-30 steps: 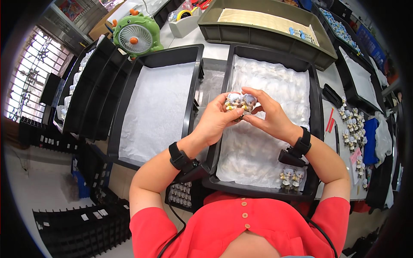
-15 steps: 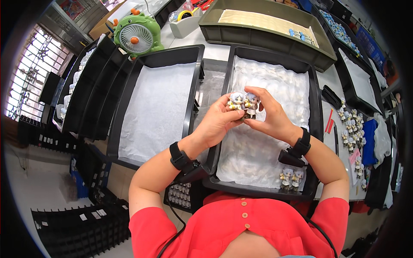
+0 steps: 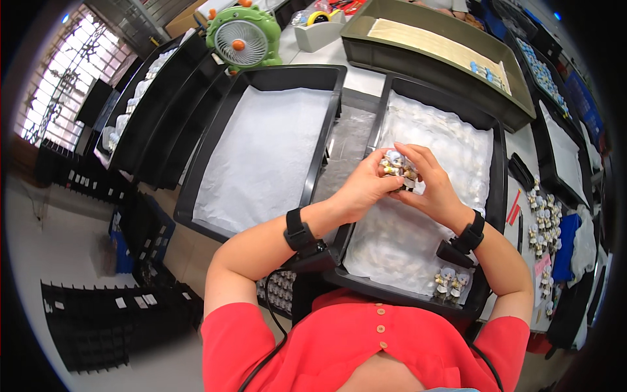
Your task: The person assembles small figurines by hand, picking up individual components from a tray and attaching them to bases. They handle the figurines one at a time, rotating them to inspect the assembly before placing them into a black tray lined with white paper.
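My left hand (image 3: 360, 191) is closed on a small chibi figurine (image 3: 393, 161) with pale hair and white clothing. Close behind it, my right hand (image 3: 439, 196) curls its thumb and fingers round a second similar figurine (image 3: 409, 178), partly hidden by the first. Both are held above a black tray (image 3: 499, 176) lined with a white sheet (image 3: 385, 245), under which rows of bumps show. On that sheet, at the tray's near right corner, two more figurines (image 3: 450, 284) stand side by side.
Left of it lies another black tray (image 3: 330, 85) lined with white sheet. Beyond are a green fan (image 3: 245, 39), a tape dispenser (image 3: 320, 32) and an olive bin (image 3: 431, 65). Several figurines (image 3: 544, 219) cover the right table near red sticks (image 3: 513, 208) and a blue object (image 3: 565, 238).
The two held figurines, side by side before, now overlap, the left one turned in front of the other. The whole view has shifted, so the trays appear further right.
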The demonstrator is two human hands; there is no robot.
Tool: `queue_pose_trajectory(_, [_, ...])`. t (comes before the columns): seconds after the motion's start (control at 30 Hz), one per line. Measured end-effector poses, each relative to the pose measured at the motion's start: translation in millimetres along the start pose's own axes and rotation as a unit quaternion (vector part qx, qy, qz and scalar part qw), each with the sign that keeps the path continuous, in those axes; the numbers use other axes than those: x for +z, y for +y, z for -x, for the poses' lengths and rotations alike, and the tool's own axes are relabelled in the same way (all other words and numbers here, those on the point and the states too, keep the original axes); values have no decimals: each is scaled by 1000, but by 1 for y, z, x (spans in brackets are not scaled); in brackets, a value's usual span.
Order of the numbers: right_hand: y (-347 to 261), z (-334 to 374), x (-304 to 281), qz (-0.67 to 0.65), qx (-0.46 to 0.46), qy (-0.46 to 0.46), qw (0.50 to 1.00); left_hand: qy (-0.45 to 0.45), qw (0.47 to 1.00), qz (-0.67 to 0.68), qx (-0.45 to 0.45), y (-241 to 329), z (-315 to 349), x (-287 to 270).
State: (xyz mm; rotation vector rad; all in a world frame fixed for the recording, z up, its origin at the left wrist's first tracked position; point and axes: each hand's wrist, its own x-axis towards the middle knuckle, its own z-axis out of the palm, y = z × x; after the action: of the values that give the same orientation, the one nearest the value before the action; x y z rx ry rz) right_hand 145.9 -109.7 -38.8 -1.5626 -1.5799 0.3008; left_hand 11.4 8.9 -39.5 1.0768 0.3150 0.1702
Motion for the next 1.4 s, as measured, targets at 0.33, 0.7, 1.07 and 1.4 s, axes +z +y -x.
queue_pose_trajectory(0.33, [-6,-1,-7,7,25,40,999,249,702,-643,177,46,10,-25])
queue_pose_trajectory(0.7, [-2,0,-7,-21,1,21,1000,146,937,-317,-19,39,7,-53])
queue_pose_trajectory(1.07, [8,0,-8,-88,-67,39,993,50,929,-366,-11,32,40,-42])
queue_pose_trajectory(1.4, [14,7,-8,-72,-57,50,995,22,938,-341,-49,45,40,-29])
